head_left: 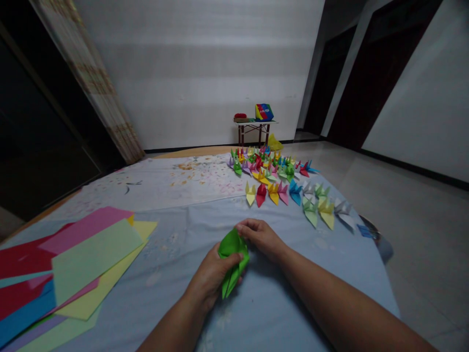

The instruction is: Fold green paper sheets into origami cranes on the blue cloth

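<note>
A partly folded green paper piece (pixel 232 261) lies between both my hands, low on a light blue cloth (pixel 286 313). My left hand (pixel 209 279) grips its lower part, thumb pressed on the fold. My right hand (pixel 261 235) pinches its upper tip with curled fingers. Both forearms reach in from the bottom edge.
Loose coloured paper sheets (pixel 73 264) are stacked at the left. Several finished paper cranes (pixel 282 186) stand in rows beyond my hands. A white painted sheet (pixel 172 181) lies further back. A small table (pixel 254 128) with a colourful box stands by the wall. Bare floor stretches right.
</note>
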### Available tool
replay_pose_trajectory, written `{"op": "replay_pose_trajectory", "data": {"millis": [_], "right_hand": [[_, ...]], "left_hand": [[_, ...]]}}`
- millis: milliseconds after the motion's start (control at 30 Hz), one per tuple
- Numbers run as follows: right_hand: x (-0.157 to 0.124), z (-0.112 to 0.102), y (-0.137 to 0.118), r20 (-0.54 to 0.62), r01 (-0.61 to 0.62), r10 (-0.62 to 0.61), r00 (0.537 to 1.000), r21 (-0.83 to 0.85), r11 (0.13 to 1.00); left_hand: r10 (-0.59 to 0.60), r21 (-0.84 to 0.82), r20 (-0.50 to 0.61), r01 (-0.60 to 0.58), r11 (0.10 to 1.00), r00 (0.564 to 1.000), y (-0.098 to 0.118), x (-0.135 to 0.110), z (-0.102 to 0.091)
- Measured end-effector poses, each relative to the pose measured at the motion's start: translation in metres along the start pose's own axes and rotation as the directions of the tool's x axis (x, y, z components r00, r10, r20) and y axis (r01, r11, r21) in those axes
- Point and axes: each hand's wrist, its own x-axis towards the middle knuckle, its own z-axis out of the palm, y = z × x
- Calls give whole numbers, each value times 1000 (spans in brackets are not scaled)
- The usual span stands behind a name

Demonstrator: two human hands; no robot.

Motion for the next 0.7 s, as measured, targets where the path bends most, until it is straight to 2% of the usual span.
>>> {"op": "replay_pose_trajectory", "data": {"millis": [100,233,300,367,433,500,567,700], "right_hand": [[0,-1,-3,5,20,-20,1000,5,1000],[1,-4,-4,-22,82,-85,996,-95,992],[0,-3,-4,-17,105,-109,994,-167,980],[-2,-1,-4,-14,134,-142,990,-255,958],[-4,2,-4,-18,173,-191,981,-342,924],[-7,4,-5,-29,204,-236,971,-409,889],[-8,6,-6,-44,214,-261,964,-450,867],[-8,7,-7,-78,216,-286,955,-481,850]], "left_hand": [[-25,3,7,25,1000,1000,1,0,0],[-12,24,1,12,1000,1000,-2,2,-1],[43,69,-33,-41,997,999,-4,5,-3],[156,145,-92,-142,979,983,-7,9,-5],[290,248,-153,-248,937,945,-8,12,-8],[382,346,-188,-303,888,905,-8,14,-11],[424,407,-200,-318,856,883,-7,15,-12],[410,415,-218,-296,860,886,-5,12,-11]]}}
